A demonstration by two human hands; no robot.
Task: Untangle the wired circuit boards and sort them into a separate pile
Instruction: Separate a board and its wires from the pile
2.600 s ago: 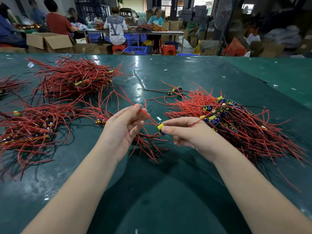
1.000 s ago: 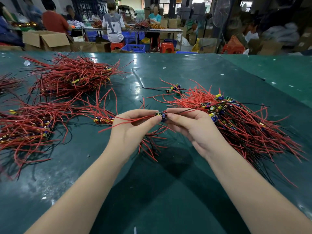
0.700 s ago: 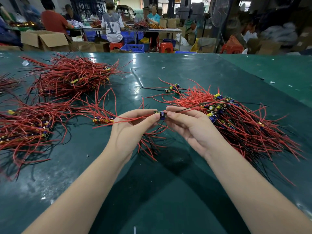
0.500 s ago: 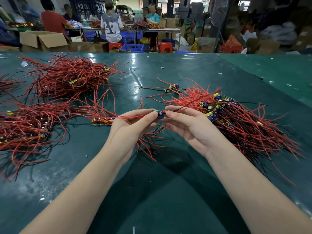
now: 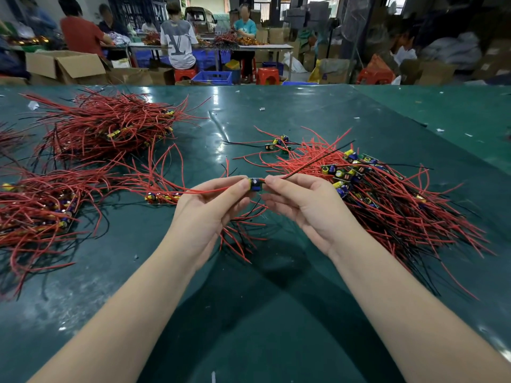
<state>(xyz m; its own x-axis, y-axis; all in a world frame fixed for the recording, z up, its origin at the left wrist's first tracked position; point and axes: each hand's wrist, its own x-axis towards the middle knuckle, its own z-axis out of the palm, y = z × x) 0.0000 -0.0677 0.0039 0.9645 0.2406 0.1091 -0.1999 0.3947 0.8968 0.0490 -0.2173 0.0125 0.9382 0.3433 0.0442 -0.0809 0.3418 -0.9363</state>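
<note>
Sorted bundles (image 5: 41, 214) lie left with wires aligned. The left hand (image 5: 206, 214) pinches red leads, the right hand (image 5: 309, 211) the opposite leads, stretching one circuit board (image 5: 255, 185) between them, clear of the tangled heap (image 5: 387, 197), likely ready for stacking.

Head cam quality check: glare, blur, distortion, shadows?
Head view: overhead-light glare streaks the green table; wide-angle bending curves its far edge; the circuit board pinched between left hand and right hand is sharp; background workers are soft; a dark shadow lies under the forearms.
</note>
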